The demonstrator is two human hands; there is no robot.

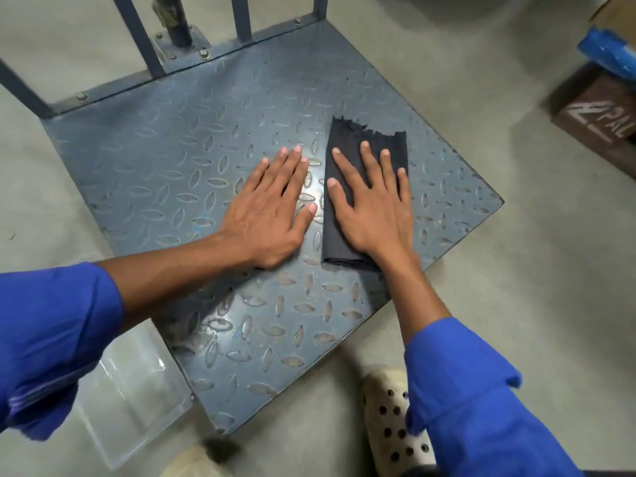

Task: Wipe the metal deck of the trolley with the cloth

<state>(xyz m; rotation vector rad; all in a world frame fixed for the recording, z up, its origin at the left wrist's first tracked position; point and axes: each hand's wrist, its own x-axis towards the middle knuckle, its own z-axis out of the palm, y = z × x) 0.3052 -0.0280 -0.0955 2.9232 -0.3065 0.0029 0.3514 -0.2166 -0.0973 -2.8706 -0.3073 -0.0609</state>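
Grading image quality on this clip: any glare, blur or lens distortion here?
Head view: glare on the metal deck between the left hand and right hand; the lettered brown box at the right edge is smeared; upright trolley bars splay from wide-angle distortion; cloth is sharp.

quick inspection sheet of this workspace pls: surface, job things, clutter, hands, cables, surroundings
surface: grey checker-plate deck, worn to bare metal in spots, sitting low over the concrete floor
job's things: dark folded cloth lies flat on the deck, its far edge frayed
clutter: clear plastic tray on the floor beside the deck's near left edge
hands: left hand flat on the bare deck beside the cloth; right hand flat on the cloth, fingers spread
cables: nothing seen
surroundings: upright bars at the deck's far edge; brown box far right; shoe near the right sleeve
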